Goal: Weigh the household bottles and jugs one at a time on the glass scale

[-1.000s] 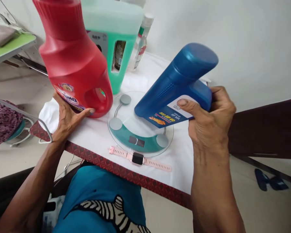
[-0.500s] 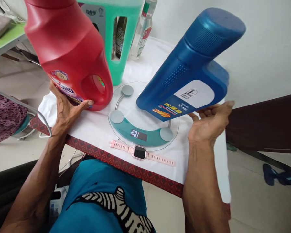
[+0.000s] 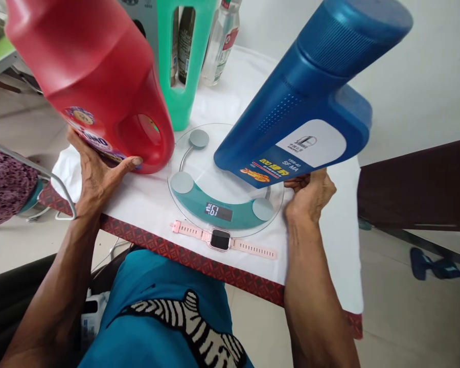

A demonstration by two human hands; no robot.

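Note:
On the left stands a red detergent jug [image 3: 95,66]. My left hand [image 3: 97,171] is closed around its lower part, thumb on the near side and fingers at the left. A blue engine oil bottle [image 3: 291,117] stands on the round glass scale [image 3: 224,207], which shows lit digits on its small display. My right hand [image 3: 308,197] is beside the bottle's base and the scale's right rim. Its fingers are curled and partly hidden by the bottle; whether they grip anything does not show. A pink-strapped smartwatch [image 3: 220,239] lies in front of the scale.
Behind the jug are a green liquid jug [image 3: 182,110], a clear glass bottle [image 3: 220,48] and a dark bottle [image 3: 186,46]. White cloth [image 3: 325,250] covers the table, whose edge has a red patterned trim [image 3: 184,260]. A wall rises at the back right.
My right hand has shifted left toward the scale, its outstretched thumb now tucked in and fingers curled. The scale's digits have changed. My left hand stays on the jug; the view has shifted slightly.

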